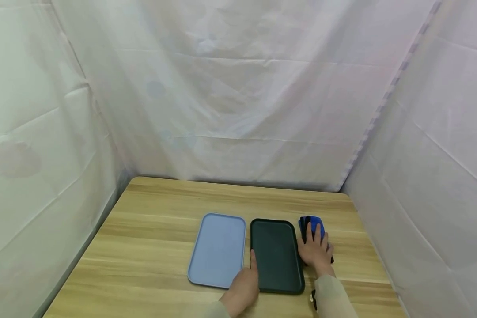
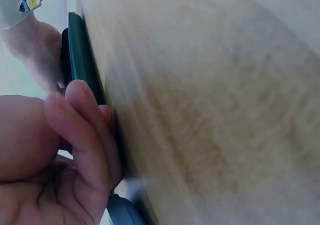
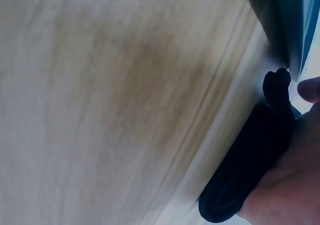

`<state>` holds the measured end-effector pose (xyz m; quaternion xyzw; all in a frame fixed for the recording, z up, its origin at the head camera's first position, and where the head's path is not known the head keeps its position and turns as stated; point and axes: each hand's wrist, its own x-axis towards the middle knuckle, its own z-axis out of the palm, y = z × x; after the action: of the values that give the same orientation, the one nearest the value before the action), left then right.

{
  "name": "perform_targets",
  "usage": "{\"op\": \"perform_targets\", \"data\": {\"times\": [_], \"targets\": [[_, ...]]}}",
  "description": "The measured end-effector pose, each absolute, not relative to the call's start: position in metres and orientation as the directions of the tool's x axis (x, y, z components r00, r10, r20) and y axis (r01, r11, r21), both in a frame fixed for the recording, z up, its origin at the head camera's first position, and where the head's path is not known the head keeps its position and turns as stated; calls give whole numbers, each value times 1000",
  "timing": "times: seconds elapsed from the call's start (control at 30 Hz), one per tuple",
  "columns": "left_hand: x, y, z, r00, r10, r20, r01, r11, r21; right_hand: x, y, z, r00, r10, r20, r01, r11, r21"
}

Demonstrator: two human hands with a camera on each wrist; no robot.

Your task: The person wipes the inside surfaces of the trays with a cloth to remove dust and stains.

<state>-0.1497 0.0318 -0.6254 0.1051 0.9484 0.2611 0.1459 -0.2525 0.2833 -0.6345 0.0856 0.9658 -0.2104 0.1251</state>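
Note:
My right hand (image 1: 315,253) lies with spread fingers on a folded blue and black cloth item (image 1: 315,221) to the right of the dark green tray. What kind of item it is cannot be told. In the right wrist view its thick black fold (image 3: 245,165) lies on the table beneath the hand. A light blue tray (image 1: 218,249) and the dark green tray (image 1: 276,256) lie side by side with a narrow gap. My left hand (image 1: 243,285) is at the near end of that gap, one finger straight along the green tray's left rim. Its other fingers (image 2: 85,135) look loosely bent.
The trays and cloth lie on a wood-grain table (image 1: 143,247). White fabric curtains (image 1: 230,101) hang at the back and on both sides. A small dark object (image 1: 313,300) shows at the right sleeve's cuff.

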Motion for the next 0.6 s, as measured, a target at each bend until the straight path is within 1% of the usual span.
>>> {"op": "perform_targets", "data": {"times": [0.2, 0.37, 0.6], "targets": [[-147, 33, -625, -928, 279, -246, 114, 843, 526, -248, 290, -632, -944, 104, -313, 241, 866, -438], [-148, 35, -625, -927, 283, -246, 122, 849, 515, -247, 295, -625, -946, 81, -315, 232, 847, -479], [-151, 35, -619, -916, 288, -279, 123, 864, 488, -246, 301, -615, -952, 61, -301, 205, 856, -475]]}}
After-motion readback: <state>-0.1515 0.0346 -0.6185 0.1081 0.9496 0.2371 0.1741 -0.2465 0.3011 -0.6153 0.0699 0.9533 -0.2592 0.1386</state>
